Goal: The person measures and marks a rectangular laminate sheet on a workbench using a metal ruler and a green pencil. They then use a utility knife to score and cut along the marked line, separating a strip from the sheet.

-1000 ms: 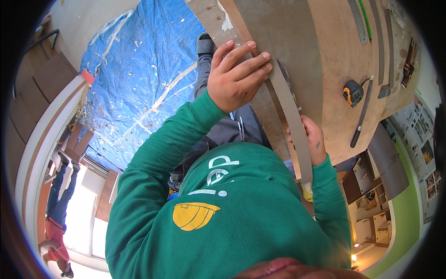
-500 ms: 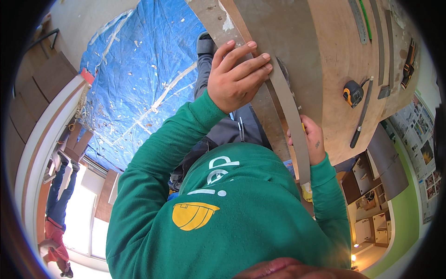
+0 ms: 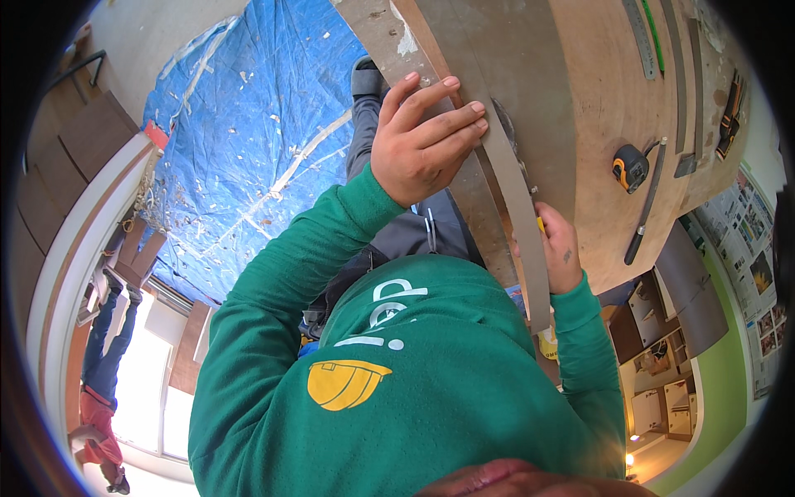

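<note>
My left hand [image 3: 418, 145] lies over a long grey-brown strip [image 3: 517, 199] and the board edge beneath it, fingers extended and slightly apart, fingertips resting there. The strip bends down along the work surface's near edge toward my body. Behind its lower part my right hand [image 3: 559, 253] is curled around a yellow object [image 3: 541, 226], mostly hidden by the strip. A dark object, partly hidden, lies along the strip's far side. The wide brown board [image 3: 513, 50] extends beyond both hands.
On the plywood [image 3: 613, 199] at right are a tape measure [image 3: 630, 168], dark bar [image 3: 646, 203], steel ruler [image 3: 638, 37], thin strips and black-orange tool [image 3: 729, 112]. A blue tarp [image 3: 240, 132] covers the floor at left. Another person [image 3: 99, 422] is at far left.
My right hand has crept slightly upward along the strip, and the strip's lower end has shifted a little left. My left hand has moved very slightly.
</note>
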The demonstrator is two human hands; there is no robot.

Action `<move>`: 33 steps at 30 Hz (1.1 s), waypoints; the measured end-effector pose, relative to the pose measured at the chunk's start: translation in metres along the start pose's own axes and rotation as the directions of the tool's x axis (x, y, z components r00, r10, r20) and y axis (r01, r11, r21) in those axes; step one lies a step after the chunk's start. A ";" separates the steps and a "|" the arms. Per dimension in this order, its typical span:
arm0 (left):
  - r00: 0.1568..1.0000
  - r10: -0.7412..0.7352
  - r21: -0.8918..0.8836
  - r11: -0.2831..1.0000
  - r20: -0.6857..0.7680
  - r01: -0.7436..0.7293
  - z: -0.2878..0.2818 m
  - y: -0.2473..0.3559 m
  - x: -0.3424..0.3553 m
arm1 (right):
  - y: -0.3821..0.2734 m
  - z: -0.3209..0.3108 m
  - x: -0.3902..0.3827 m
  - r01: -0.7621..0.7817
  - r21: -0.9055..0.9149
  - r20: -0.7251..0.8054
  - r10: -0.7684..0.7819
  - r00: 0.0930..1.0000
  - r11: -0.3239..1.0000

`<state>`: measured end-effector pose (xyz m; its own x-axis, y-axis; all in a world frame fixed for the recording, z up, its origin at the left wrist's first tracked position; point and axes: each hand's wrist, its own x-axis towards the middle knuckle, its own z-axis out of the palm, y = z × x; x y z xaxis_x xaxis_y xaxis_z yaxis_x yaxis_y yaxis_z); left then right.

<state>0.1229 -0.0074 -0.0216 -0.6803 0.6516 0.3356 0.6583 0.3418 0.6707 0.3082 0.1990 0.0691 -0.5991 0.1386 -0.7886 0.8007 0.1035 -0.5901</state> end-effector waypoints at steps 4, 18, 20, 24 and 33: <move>1.000 0.004 0.002 1.000 -0.007 -0.004 0.001 0.000 0.000 | 0.010 0.002 -0.001 -0.029 0.001 -0.017 0.029 0.999 1.000; 1.000 -0.010 -0.054 0.998 0.018 0.011 -0.002 0.005 -0.001 | -0.008 -0.002 0.000 -0.002 -0.036 0.002 0.002 1.000 0.999; 1.000 -0.010 -0.056 0.998 0.012 0.010 -0.002 0.005 -0.001 | -0.003 -0.002 0.000 0.002 -0.019 -0.007 -0.002 1.000 1.000; 1.000 -0.010 -0.056 0.998 0.009 0.011 -0.002 0.005 -0.001 | -0.004 -0.003 0.000 -0.017 -0.029 -0.002 0.017 1.000 0.999; 0.999 -0.031 -0.079 0.996 0.024 0.033 -0.006 0.013 -0.002 | -0.012 0.003 0.005 0.011 -0.001 0.011 -0.011 1.000 1.000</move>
<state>0.1306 -0.0084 -0.0091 -0.6923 0.6569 0.2988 0.6081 0.3081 0.7316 0.2959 0.1959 0.0719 -0.6081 0.1263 -0.7838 0.7938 0.1062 -0.5988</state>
